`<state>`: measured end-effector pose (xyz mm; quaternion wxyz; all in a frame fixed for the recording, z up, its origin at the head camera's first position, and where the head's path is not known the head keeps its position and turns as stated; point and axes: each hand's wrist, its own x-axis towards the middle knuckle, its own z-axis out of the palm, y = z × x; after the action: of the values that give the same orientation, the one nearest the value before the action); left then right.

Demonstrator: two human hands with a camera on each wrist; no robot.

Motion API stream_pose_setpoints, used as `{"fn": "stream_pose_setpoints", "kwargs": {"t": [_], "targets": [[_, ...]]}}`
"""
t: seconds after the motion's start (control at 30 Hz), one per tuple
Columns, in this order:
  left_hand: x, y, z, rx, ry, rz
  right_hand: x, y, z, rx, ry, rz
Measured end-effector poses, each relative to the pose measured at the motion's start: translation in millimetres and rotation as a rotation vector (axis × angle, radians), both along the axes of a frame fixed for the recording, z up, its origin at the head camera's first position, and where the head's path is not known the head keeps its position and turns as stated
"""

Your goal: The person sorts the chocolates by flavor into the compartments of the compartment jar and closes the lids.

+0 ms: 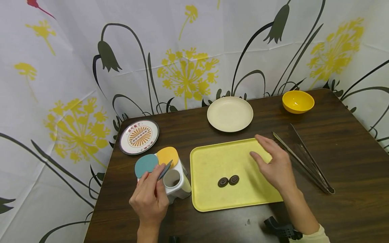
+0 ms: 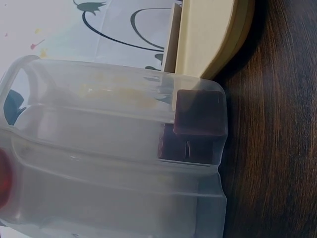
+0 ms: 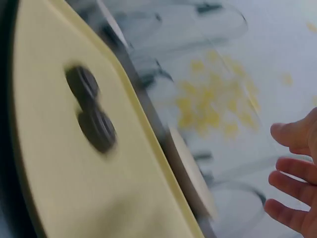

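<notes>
My left hand (image 1: 150, 195) pinches a blue-grey lid (image 1: 165, 169), tilted nearly edge-on, beside the uncovered compartment of a white translucent storage container (image 1: 182, 187). A teal lid (image 1: 147, 165) and a yellow-orange lid (image 1: 167, 156) cover other compartments. Through the clear wall in the left wrist view, dark brown pieces (image 2: 199, 113) show at the bottom. My right hand (image 1: 275, 165) hovers over the right part of a yellow tray (image 1: 209, 162), fingers spread and holding nothing. Two dark brown spiral discs (image 1: 228, 181), like chocolates, lie side by side on that tray.
A patterned plate (image 1: 139, 137) lies behind the container. Farther back are a cream plate (image 1: 230, 114) and a yellow bowl (image 1: 298, 102). Metal tongs (image 1: 310, 163) lie to the tray's right. Flowered cloth (image 1: 188, 40) hangs behind the dark wooden table (image 1: 349, 162).
</notes>
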<state>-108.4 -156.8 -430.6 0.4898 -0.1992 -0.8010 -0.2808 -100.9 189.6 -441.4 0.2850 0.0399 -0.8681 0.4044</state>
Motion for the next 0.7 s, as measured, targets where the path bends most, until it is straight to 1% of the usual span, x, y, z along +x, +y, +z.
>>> {"fn": "stream_pose_setpoints", "kwargs": {"t": [0.2,0.27,0.33,0.43,0.57,0.7], "targets": [[0.8,1,2.0,0.003,0.003,-0.019,-4.7,-57,4.8,0.033,0.04,0.306],[0.8,1,2.0,0.003,0.006,-0.026,-4.8,-72,6.5,0.056,0.058,0.399],[0.7,0,2.0,0.001,0.008,-0.037,-4.8,-85,8.7,0.09,0.082,0.474],[0.7,0,2.1,0.0,0.013,-0.056,-5.7,-101,10.8,0.13,0.124,0.561],[0.8,0,2.5,-0.006,0.013,-0.078,-7.9,-115,13.1,0.169,0.175,0.649],[0.8,0,2.3,-0.021,0.007,-0.092,-11.3,-125,15.3,0.204,0.213,0.707]]}}
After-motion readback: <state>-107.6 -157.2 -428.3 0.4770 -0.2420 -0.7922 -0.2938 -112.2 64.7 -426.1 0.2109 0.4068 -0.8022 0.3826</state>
